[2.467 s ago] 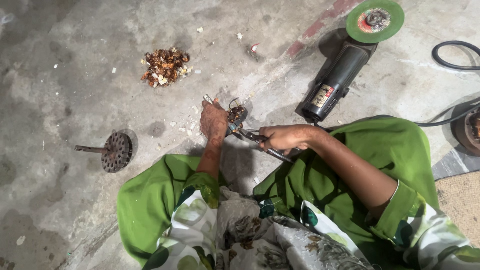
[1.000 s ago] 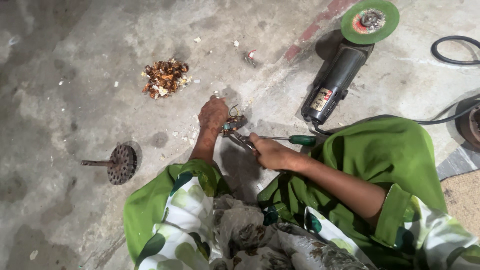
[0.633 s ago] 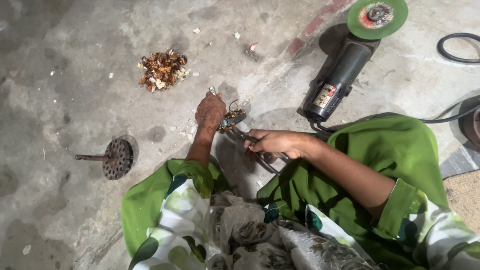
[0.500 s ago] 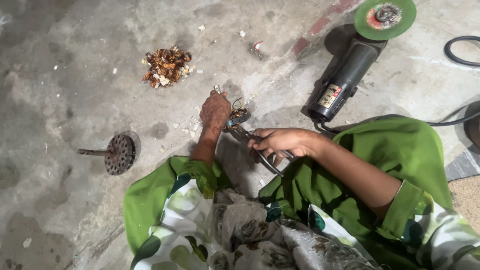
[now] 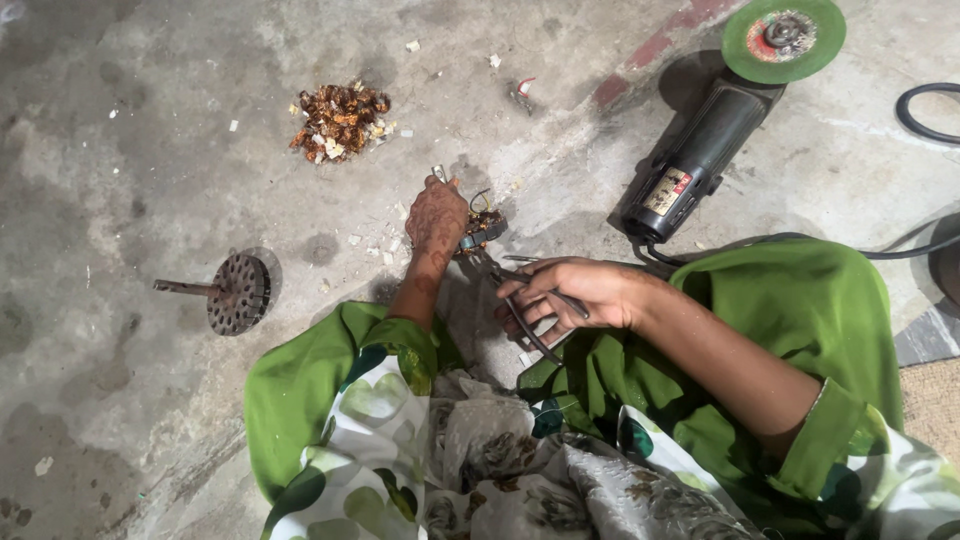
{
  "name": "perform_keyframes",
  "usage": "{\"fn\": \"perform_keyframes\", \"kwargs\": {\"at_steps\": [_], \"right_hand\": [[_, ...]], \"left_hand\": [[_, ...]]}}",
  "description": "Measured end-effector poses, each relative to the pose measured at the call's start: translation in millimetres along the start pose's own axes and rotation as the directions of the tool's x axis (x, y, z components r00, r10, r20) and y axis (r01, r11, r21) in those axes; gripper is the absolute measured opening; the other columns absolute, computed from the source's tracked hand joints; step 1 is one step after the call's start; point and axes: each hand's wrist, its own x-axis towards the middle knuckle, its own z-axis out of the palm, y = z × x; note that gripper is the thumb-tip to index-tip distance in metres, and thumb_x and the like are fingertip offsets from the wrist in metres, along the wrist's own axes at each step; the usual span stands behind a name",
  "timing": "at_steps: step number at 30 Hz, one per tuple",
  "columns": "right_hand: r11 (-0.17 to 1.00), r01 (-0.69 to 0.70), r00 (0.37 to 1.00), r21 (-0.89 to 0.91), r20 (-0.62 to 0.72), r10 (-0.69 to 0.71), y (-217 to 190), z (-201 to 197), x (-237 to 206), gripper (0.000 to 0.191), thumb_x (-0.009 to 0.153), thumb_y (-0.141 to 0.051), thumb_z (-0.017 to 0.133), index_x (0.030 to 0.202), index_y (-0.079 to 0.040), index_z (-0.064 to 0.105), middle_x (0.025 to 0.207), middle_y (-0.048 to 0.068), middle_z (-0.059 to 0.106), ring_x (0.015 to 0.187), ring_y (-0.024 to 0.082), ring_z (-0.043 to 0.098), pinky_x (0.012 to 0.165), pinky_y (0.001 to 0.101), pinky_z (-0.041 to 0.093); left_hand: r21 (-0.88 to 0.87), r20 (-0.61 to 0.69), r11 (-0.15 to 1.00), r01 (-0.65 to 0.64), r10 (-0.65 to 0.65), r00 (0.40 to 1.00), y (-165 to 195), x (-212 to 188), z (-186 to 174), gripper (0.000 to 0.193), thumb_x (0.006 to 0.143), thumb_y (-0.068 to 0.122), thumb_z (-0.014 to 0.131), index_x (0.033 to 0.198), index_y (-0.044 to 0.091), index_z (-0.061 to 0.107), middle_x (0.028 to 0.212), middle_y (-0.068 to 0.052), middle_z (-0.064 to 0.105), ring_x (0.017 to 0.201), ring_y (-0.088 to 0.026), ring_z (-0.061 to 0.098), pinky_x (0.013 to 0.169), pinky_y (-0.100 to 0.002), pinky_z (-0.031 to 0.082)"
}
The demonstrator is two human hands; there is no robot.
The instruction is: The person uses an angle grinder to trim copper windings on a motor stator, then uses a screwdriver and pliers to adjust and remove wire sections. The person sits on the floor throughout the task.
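Landmark for all placings: the small wire-wound motor part on the concrete floor, roughly mid-frame.

Nearest the camera: the person's lap, in green cloth with a white and green patterned fabric draped over it, below the motor part.

Right hand: just below and right of the motor part, fingers closed around the handles of a pair of pliers. The pliers' nose reaches up to the part and appears to meet it; the exact contact is too small to tell. Forearm bare, running back to a green sleeve at lower right.

Left hand: immediately left of the motor part, back of the hand upward, fingers curled down onto the part and pinning it to the floor. Whether the grip closes fully around it cannot be told.

Small pale chips: scattered on the floor just left of the left hand.

Perforated round metal disc on a shaft: lying well to the left of the motor part, apart from both hands.

Angle grinder: dark body, lying up and right of the motor part, its green disc at the far end; black cable further right.

Pile of brown and copper-coloured scraps: up and left of the motor part, near the far side.
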Motion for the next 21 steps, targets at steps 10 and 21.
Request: {"fn": "perform_keyframes", "kwargs": {"at_steps": [10,21], "right_hand": [[0.986,-0.049,0.993,0.161,-0.094,0.065,-2,-4,11,0.041,0.101,-0.027,0.046,0.133,-0.005,0.057,0.114,0.015,0.072,0.103,0.027,0.069,0.082,0.0472,0.058],[0.696,-0.09,0.922,-0.712,-0.324,-0.212,6,10,30,0.031,0.101,-0.022,0.049,0.128,-0.009,0.058,0.078,0.011,0.065,0.058,0.018,0.057,0.051,0.0382,0.051]], "left_hand": [[0.017,-0.017,0.999,-0.029,0.029,0.999,1,-2,4,0.045,0.104,0.039,0.046,0.124,0.0,0.058,0.115,-0.026,0.069,0.114,-0.043,0.065,0.099,-0.053,0.051],[0.136,0.203,0.969,-0.205,0.175,0.963,24,2,-7,0.039,0.109,0.026,0.036,0.128,-0.003,0.054,0.1,-0.018,0.071,0.093,-0.034,0.073,0.082,-0.047,0.061]]}}
